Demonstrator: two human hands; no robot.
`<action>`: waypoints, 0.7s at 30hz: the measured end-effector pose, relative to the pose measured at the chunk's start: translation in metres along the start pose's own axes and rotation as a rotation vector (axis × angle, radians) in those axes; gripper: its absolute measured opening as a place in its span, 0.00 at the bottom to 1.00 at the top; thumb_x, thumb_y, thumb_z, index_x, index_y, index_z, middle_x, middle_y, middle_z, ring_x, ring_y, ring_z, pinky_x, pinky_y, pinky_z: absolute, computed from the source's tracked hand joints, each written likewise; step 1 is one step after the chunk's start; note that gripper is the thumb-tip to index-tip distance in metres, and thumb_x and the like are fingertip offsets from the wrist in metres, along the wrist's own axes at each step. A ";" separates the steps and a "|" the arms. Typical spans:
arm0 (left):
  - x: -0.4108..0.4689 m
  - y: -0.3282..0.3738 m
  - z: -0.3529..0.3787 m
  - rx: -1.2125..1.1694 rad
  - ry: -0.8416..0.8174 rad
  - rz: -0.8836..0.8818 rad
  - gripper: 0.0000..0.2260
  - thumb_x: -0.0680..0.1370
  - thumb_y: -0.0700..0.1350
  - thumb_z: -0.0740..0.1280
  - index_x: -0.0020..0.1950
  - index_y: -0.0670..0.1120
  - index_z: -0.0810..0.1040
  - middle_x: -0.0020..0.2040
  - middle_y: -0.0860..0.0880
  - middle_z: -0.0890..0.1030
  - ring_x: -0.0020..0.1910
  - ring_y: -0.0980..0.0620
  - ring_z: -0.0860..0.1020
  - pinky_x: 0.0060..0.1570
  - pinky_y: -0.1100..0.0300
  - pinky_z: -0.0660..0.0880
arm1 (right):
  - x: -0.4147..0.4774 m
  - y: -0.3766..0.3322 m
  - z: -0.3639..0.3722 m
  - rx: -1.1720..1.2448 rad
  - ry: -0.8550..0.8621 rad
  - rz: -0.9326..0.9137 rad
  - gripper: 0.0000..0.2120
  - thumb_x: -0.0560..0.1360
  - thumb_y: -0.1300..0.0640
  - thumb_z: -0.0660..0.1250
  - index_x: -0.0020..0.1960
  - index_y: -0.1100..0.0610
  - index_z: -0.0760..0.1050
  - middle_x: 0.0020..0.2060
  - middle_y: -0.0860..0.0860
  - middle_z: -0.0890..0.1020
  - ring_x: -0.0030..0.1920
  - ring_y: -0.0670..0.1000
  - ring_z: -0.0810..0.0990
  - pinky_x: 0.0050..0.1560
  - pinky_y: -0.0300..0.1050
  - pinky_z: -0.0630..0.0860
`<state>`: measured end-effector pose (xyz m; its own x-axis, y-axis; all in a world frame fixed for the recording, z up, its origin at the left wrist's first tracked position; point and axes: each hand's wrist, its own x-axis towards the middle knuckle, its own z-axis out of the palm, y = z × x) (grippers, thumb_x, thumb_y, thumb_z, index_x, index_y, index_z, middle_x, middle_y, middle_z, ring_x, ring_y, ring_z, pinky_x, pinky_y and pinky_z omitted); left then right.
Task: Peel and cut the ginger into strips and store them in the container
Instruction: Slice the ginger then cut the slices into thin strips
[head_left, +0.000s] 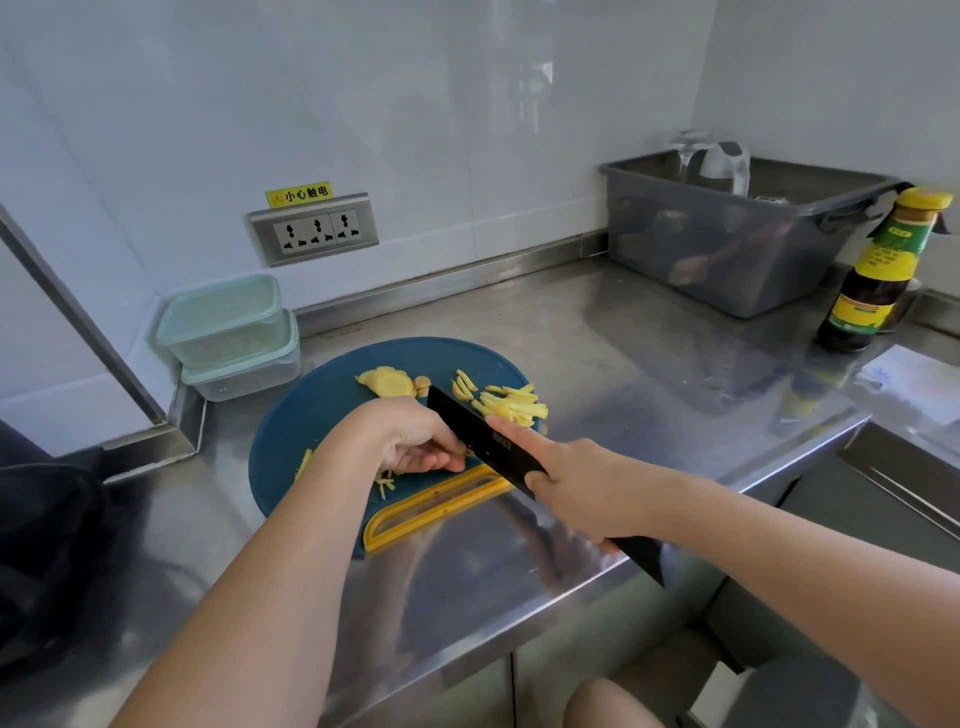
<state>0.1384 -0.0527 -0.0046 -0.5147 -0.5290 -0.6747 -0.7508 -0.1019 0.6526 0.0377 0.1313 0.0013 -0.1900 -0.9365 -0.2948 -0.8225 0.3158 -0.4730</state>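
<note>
Steel tabletop (597, 338), blue cutting board (311, 415) with yellow handle. Right hand (576, 483) wraps a black knife (475, 436), forefinger laid along the blade. Left hand (410, 441) curls its fingertips down on ginger at the blade (piece mostly hidden). Ginger strips (511, 405) right of the blade; slices (387, 383) behind. Two stacked lidded containers (228, 332) at the board's far left corner.

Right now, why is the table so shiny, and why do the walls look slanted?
In the head view, the steel counter acts like a mirror and reflects the sauce bottle; the wide-angle lens slants the wall trim on the left; the knife and ginger strips look sharp.
</note>
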 end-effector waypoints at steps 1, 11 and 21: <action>0.000 0.000 0.000 0.000 -0.005 -0.007 0.02 0.76 0.35 0.67 0.45 0.37 0.79 0.30 0.44 0.82 0.21 0.58 0.75 0.21 0.70 0.72 | 0.000 -0.001 0.001 -0.020 0.007 -0.002 0.30 0.84 0.57 0.49 0.76 0.35 0.37 0.46 0.58 0.77 0.39 0.55 0.80 0.43 0.47 0.80; -0.006 -0.001 0.004 -0.006 0.029 0.017 0.02 0.77 0.35 0.66 0.46 0.38 0.79 0.30 0.45 0.82 0.22 0.57 0.76 0.24 0.69 0.74 | 0.016 -0.012 0.006 -0.174 0.033 -0.035 0.35 0.81 0.63 0.52 0.78 0.44 0.35 0.40 0.57 0.75 0.31 0.52 0.69 0.32 0.43 0.67; -0.008 -0.001 0.004 -0.043 0.051 -0.032 0.03 0.75 0.37 0.68 0.44 0.37 0.79 0.31 0.45 0.83 0.22 0.56 0.77 0.23 0.68 0.74 | -0.034 0.005 -0.001 -0.119 -0.004 -0.005 0.34 0.84 0.58 0.52 0.76 0.37 0.34 0.35 0.52 0.74 0.29 0.47 0.73 0.31 0.39 0.74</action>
<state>0.1413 -0.0456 -0.0010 -0.4684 -0.5667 -0.6778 -0.7472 -0.1552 0.6462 0.0395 0.1644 0.0097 -0.1836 -0.9372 -0.2965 -0.8812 0.2905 -0.3729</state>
